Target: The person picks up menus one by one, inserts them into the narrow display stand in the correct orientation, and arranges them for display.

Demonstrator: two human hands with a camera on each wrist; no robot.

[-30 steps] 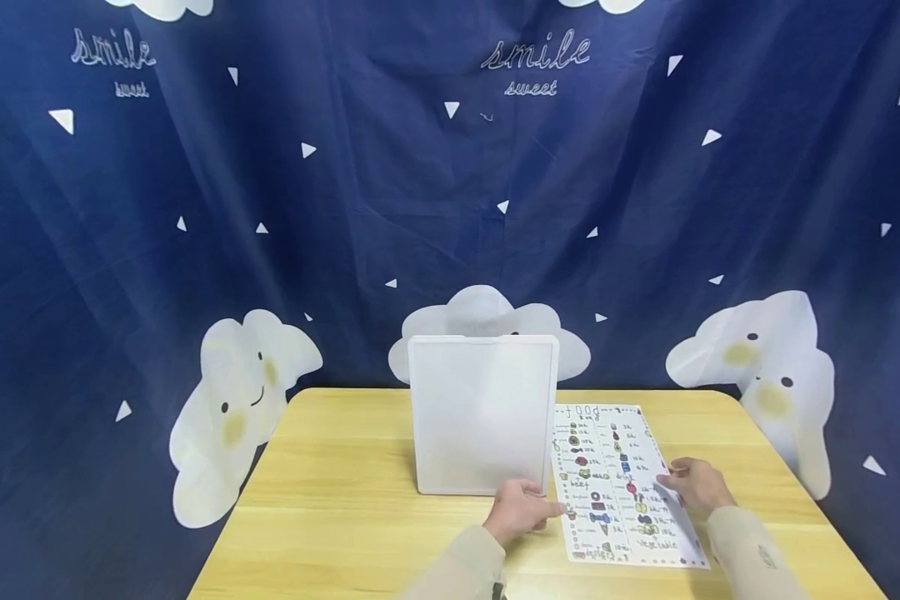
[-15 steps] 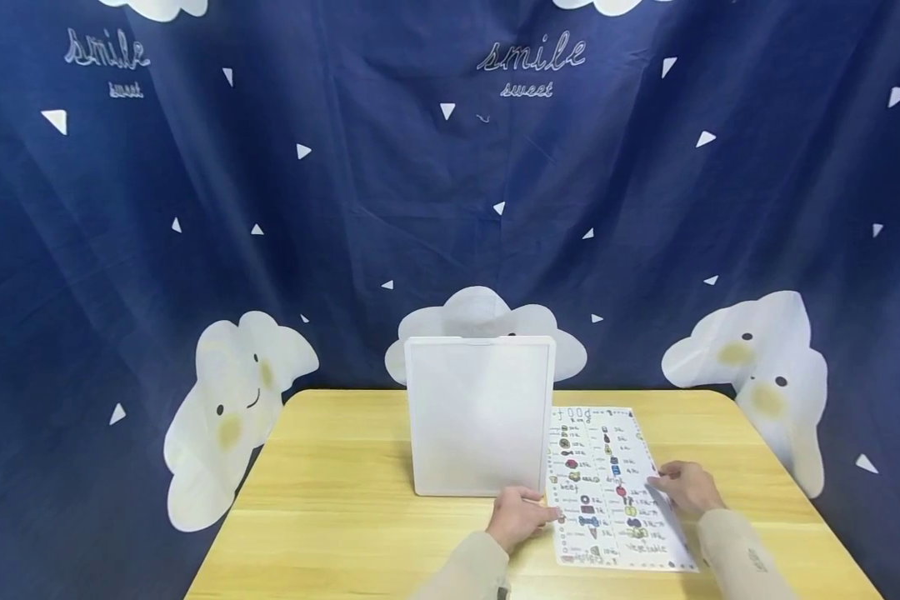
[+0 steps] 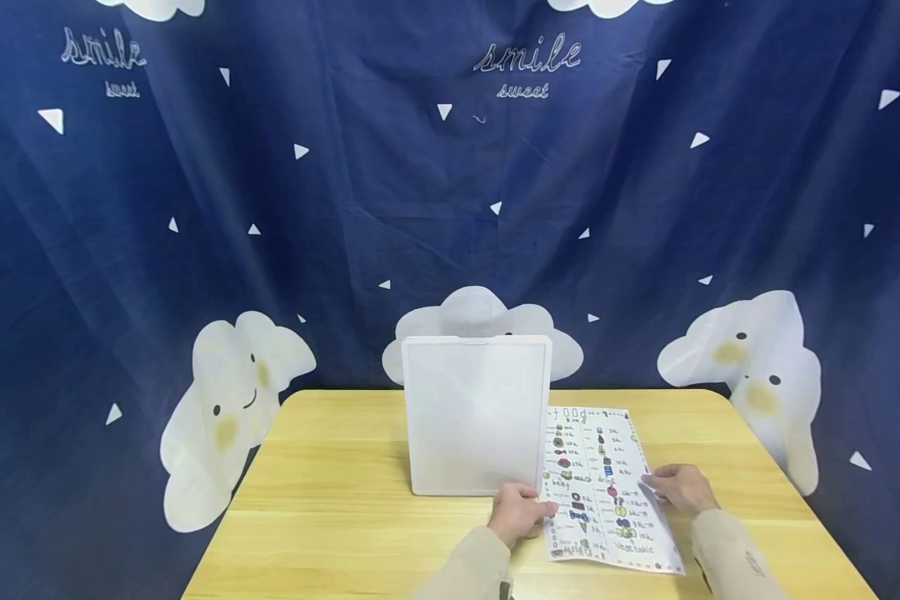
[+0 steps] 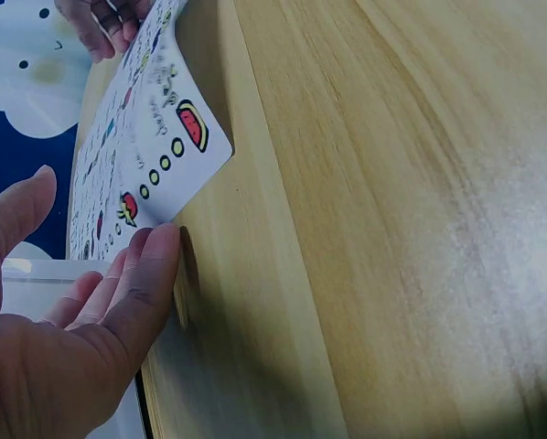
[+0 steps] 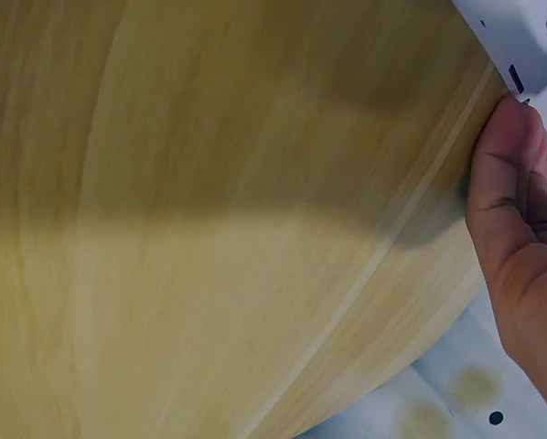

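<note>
A laminated sheet (image 3: 603, 492) printed with small food pictures lies on the wooden table (image 3: 330, 517), right of an upright white board (image 3: 476, 414). My left hand (image 3: 521, 510) holds the sheet's left edge near its front corner. In the left wrist view its fingers (image 4: 141, 274) reach under the sheet (image 4: 155, 137) and the thumb stands above it. My right hand (image 3: 677, 486) pinches the sheet's right edge; the right wrist view shows its fingers (image 5: 516, 210) against the sheet (image 5: 520, 37). The sheet's front part is raised a little off the table.
A dark blue curtain (image 3: 345, 208) with white clouds hangs right behind the table. The board stands close to my left hand, its base just beyond my knuckles. Bare wood stretches left of the board and along the front edge (image 3: 307, 575).
Both hands have drawn the sheet leftwards, towards the board, and its front end has lifted. The board has not moved.
</note>
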